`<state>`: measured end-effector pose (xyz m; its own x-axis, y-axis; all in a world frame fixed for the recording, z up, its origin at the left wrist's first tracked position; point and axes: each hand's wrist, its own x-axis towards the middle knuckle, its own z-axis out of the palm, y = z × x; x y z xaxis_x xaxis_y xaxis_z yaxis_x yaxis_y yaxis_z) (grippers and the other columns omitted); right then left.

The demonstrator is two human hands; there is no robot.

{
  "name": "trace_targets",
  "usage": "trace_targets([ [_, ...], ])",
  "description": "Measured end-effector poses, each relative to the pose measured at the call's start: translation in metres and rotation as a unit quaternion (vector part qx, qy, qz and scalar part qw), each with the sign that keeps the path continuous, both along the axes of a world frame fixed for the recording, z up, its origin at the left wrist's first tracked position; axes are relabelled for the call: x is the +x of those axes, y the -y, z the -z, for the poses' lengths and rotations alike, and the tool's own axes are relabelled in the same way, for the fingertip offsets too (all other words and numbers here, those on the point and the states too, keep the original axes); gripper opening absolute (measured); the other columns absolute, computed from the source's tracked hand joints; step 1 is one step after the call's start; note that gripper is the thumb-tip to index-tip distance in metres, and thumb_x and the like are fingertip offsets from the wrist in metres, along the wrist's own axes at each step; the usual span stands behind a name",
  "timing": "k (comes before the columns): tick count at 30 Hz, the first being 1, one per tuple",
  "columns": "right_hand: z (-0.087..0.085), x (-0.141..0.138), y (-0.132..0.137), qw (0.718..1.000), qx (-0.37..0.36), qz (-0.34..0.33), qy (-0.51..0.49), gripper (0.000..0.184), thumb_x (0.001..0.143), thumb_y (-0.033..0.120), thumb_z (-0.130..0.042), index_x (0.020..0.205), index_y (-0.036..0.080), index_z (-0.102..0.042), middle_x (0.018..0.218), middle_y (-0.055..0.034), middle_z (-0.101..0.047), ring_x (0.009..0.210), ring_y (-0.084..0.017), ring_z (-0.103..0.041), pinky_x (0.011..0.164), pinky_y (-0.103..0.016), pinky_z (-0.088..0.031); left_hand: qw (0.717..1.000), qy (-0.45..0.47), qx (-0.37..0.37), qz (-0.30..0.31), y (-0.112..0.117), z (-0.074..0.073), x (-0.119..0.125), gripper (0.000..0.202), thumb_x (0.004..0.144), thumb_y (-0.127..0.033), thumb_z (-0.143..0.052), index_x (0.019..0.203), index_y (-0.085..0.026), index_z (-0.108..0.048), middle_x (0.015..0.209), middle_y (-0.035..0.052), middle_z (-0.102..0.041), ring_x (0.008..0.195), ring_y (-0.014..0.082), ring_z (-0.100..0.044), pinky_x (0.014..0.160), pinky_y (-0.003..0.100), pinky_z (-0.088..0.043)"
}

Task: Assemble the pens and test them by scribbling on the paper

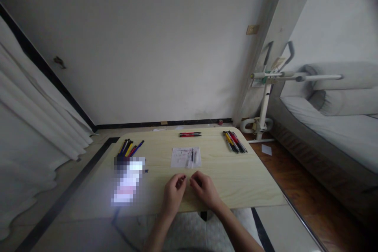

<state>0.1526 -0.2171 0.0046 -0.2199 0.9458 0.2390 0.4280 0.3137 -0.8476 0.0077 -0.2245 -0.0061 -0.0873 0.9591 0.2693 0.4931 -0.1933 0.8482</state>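
Both hands are over the near part of the table, fingertips facing each other a short gap apart. My left hand (173, 189) is curled with thumb and fingers pinched; a tiny dark spot shows at the tips, too small to name. Opposite it, my right hand (206, 189) is also curled in a pinch, and whatever is in it is hidden. Just beyond the hands lies a white sheet of paper (178, 161) with dark marks and small slim pieces on it, one a dark thin rod (192, 155). Two red-and-black pens (190, 134) lie farther back.
Several mixed pens (234, 141) lie at the table's back right, and several more pens (128, 147) at the back left. A bright pixelated patch (128, 183) covers something at left. Past the wooden table (248, 185) stand exercise equipment (265, 102) and a sofa (330, 106).
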Motion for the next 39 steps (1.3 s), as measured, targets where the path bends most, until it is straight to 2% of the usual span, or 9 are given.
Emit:
trace_targets([
  [4, 0.001, 0.000, -0.001, 1.000, 0.003, 0.002, 0.004, 0.011, 0.079, 0.022, -0.046, 0.073, 0.016, -0.054, 0.061, 0.0004, -0.057, 0.055, -0.011, -0.048, 0.052, -0.021, -0.035, 1.000, 0.011, 0.001, -0.021, -0.001, 0.003, -0.001, 0.020, 0.075, -0.032, -0.053, 0.083, -0.016, -0.060, 0.078, 0.0063, -0.066, 0.070, 0.0177, -0.061, 0.065, 0.029, -0.049],
  [8, 0.001, 0.000, -0.001, 1.000, 0.001, 0.005, 0.006, 0.010, 0.078, 0.022, -0.047, 0.072, 0.017, -0.054, 0.059, 0.0012, -0.055, 0.054, -0.011, -0.048, 0.052, -0.021, -0.035, 0.999, 0.012, 0.003, -0.037, -0.011, -0.003, -0.010, 0.023, 0.074, -0.034, -0.053, 0.085, -0.015, -0.060, 0.078, 0.0064, -0.066, 0.069, 0.0171, -0.061, 0.063, 0.027, -0.048],
  [12, -0.001, 0.001, -0.001, 1.000, 0.002, 0.000, 0.001, 0.010, 0.078, 0.022, -0.047, 0.073, 0.017, -0.054, 0.062, 0.0006, -0.056, 0.056, -0.011, -0.049, 0.053, -0.021, -0.036, 0.996, -0.056, 0.016, -0.061, -0.035, -0.013, -0.027, 0.024, 0.074, -0.035, -0.052, 0.082, -0.015, -0.062, 0.072, 0.0052, -0.065, 0.061, 0.0151, -0.058, 0.058, 0.025, -0.045],
  [16, -0.002, 0.002, -0.001, 1.000, 0.000, 0.000, -0.004, 0.011, 0.079, 0.021, -0.046, 0.073, 0.017, -0.054, 0.062, 0.0004, -0.057, 0.056, -0.011, -0.049, 0.054, -0.021, -0.036, 0.987, -0.152, -0.001, -0.047, -0.059, -0.017, -0.041, 0.020, 0.074, -0.029, -0.051, 0.082, -0.014, -0.063, 0.074, 0.0059, -0.065, 0.062, 0.0147, -0.057, 0.060, 0.024, -0.043],
  [19, -0.002, 0.002, -0.001, 1.000, -0.001, 0.001, -0.003, 0.011, 0.079, 0.021, -0.046, 0.073, 0.016, -0.054, 0.062, 0.0005, -0.056, 0.056, -0.011, -0.049, 0.053, -0.020, -0.036, 0.976, -0.215, -0.004, -0.042, -0.069, -0.017, -0.044, 0.018, 0.076, -0.026, -0.050, 0.083, -0.015, -0.063, 0.076, 0.0058, -0.064, 0.063, 0.0139, -0.056, 0.059, 0.023, -0.041],
  [23, -0.004, 0.003, 0.000, 1.000, -0.001, 0.002, 0.003, 0.010, 0.078, 0.020, -0.047, 0.073, 0.017, -0.054, 0.062, 0.0006, -0.056, 0.056, -0.011, -0.050, 0.053, -0.020, -0.036, 0.964, -0.262, -0.001, -0.046, -0.072, -0.020, -0.041, 0.019, 0.078, -0.026, -0.049, 0.084, -0.016, -0.063, 0.081, 0.0065, -0.063, 0.068, 0.0141, -0.056, 0.060, 0.022, -0.038],
  [30, -0.004, 0.003, -0.001, 1.000, -0.007, -0.003, -0.005, 0.010, 0.078, 0.020, -0.047, 0.072, 0.017, -0.054, 0.060, 0.0010, -0.055, 0.055, -0.011, -0.050, 0.053, -0.020, -0.036, 0.958, -0.281, -0.029, -0.054, -0.069, -0.019, -0.034, 0.022, 0.080, -0.029, -0.046, 0.087, -0.016, -0.063, 0.084, 0.0073, -0.063, 0.074, 0.0154, -0.057, 0.063, 0.023, -0.037],
  [39, -0.003, 0.003, -0.002, 1.000, -0.009, -0.005, -0.009, 0.010, 0.078, 0.021, -0.047, 0.073, 0.017, -0.054, 0.060, 0.0012, -0.055, 0.055, -0.011, -0.049, 0.052, -0.020, -0.035, 0.951, -0.305, -0.020, -0.057, -0.071, -0.017, -0.032, 0.025, 0.081, -0.033, -0.045, 0.080, -0.017, -0.064, 0.081, 0.0068, -0.062, 0.071, 0.0146, -0.056, 0.061, 0.022, -0.035],
])
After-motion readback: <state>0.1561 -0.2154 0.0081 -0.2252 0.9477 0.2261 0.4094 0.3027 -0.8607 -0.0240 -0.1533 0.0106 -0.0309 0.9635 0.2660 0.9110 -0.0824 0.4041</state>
